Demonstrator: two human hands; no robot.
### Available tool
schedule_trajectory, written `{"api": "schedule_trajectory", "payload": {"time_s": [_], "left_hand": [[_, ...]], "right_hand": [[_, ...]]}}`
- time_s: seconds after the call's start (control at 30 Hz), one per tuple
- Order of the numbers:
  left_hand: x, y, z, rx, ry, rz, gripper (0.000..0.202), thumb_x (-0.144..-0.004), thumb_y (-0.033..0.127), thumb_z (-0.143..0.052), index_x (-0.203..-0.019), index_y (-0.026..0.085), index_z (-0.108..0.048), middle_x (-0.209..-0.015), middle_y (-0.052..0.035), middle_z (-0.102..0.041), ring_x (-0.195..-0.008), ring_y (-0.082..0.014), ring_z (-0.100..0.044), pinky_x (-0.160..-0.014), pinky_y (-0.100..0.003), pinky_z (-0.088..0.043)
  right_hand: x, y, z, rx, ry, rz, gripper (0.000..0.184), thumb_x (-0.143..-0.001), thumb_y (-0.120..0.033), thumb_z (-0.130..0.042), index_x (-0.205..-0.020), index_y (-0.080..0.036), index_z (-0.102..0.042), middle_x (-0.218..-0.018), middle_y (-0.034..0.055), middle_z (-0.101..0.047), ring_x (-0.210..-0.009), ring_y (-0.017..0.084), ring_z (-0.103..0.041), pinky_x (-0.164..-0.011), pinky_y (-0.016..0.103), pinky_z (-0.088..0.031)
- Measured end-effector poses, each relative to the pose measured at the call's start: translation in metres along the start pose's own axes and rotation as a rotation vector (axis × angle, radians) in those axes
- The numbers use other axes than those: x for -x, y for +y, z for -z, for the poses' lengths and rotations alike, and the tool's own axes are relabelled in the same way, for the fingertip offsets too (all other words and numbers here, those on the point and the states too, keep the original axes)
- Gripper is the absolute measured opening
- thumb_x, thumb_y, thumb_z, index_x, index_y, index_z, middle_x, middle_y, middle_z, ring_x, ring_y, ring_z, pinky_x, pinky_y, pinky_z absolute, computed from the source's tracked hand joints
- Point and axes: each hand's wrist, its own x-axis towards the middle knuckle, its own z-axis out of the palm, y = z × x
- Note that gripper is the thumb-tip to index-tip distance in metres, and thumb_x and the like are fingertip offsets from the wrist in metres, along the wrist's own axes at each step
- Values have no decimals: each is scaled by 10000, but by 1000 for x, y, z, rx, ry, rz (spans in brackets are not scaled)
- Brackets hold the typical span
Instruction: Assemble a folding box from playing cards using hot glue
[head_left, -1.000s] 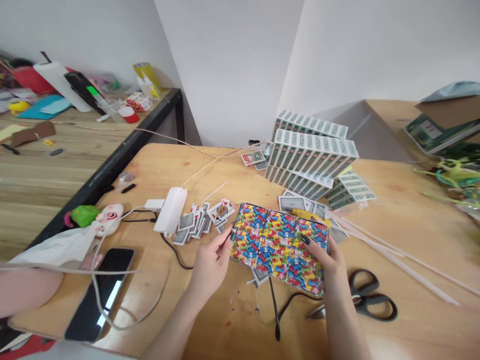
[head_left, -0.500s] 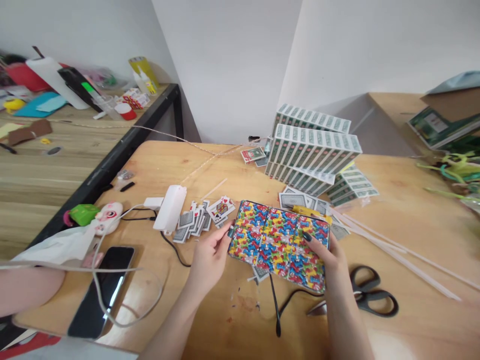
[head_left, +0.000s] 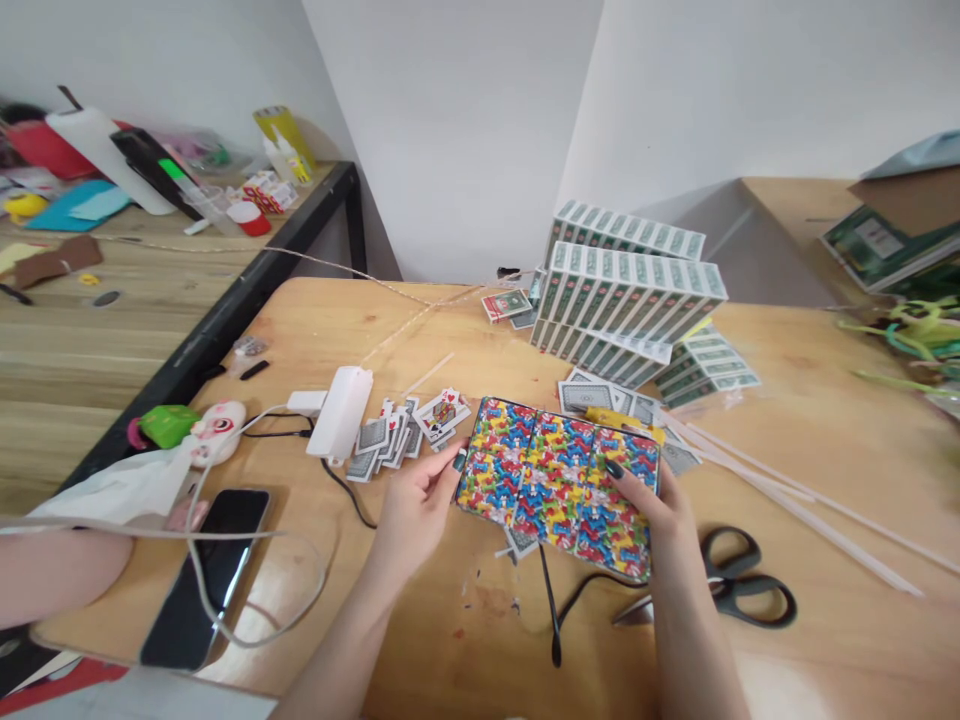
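Observation:
Between my hands is a flat rectangular panel with a bright multicoloured pattern, dark edges and two seams dividing it into three sections. My left hand pinches its left edge between thumb and fingers. On its right end, the thumb of my right hand lies across the front while the other fingers are hidden behind. The panel is raised above the table and tilted down to the right. Grey-backed playing cards lie beyond it, partly under a yellow tool. Another loose pile of playing cards is left of it.
Black-handled scissors lie by my right forearm, blades partly hidden. Stacked green-and-white card boxes stand at the back. Long pale strips cross the right side. A phone, a white cable and a white power strip occupy the left.
The camera view has shifted very slightly. Both hands keep the same hold on the panel, which stays almost where it was.

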Motion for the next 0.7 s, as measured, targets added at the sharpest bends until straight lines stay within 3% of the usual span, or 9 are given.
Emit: {"api": "schedule_trajectory", "payload": {"time_s": [0.37, 0.57, 0.7], "left_hand": [[-4, 19, 6, -256, -55, -8, 360, -819, 209, -495, -1098, 108, -699, -1049, -90, -738, -895, -201, -719, -746, -251, -560], [3, 26, 2, -574, 84, -119, 348, -833, 204, -460, -1032, 147, -740, -913, -91, -765, -739, -223, -716, -641, -290, -521], [5, 15, 0, -408, 67, -84, 360, -834, 242, -467, -1063, 154, -730, -929, -86, -764, -776, -220, -714, -672, -293, -542]], "right_hand": [[3, -4, 1, 26, -3, -4, 906, -522, -396, -840, -1355, -284, -502, -1072, 50, -724, -859, 296, -709, -679, 362, -598], [5, -3, -1, 30, -4, 23, 949, -511, -407, -843, -1376, -271, -478, -1030, 57, -729, -824, 288, -708, -668, 360, -596], [4, -3, 1, 42, -8, 26, 955, -505, -415, -844, -1377, -269, -481, -1052, 64, -726, -828, 307, -707, -659, 381, -595]]}}
